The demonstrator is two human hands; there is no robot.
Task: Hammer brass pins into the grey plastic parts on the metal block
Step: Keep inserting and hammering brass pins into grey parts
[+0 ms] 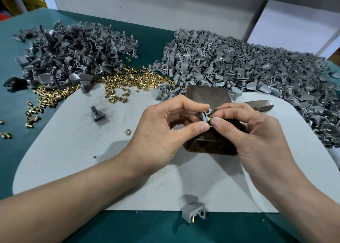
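Head view only. Left hand (pixel 165 125) curled, thumb and forefinger pinching a small grey moulded plastic part (pixel 204 115) from its left side. Right hand (pixel 257 132) likewise curled, thumb and forefinger pinching a short brass pin (pixel 211 118) set against the right side of that same part. Part and pin held between the fingertips of both hands, above the dark rust-brown metal block (pixel 207 95) and not resting on it. Block standing on a pale grey rounded mat (pixel 82 160), partly hidden behind the fingers. Just right of the block, beyond the right knuckles, a dark metal tool head (pixel 261 104) lying on the mat; exact kind hard to tell. Far left on the green table (pixel 16 99), a heap of darker grey plastic parts (pixel 73 53); far right, a larger heap of lighter grey plastic parts (pixel 248 66), some with brass showing. Between the heaps, a scatter of loose brass pins (pixel 128 79) spilling onto the mat's far edge. On the mat left of the hands, one lone grey part (pixel 97 114) and, nearer the left wrist, a single stray brass pin (pixel 127 131). At the mat's near edge, between the forearms, a grey part with a pin sticking out (pixel 193 212).
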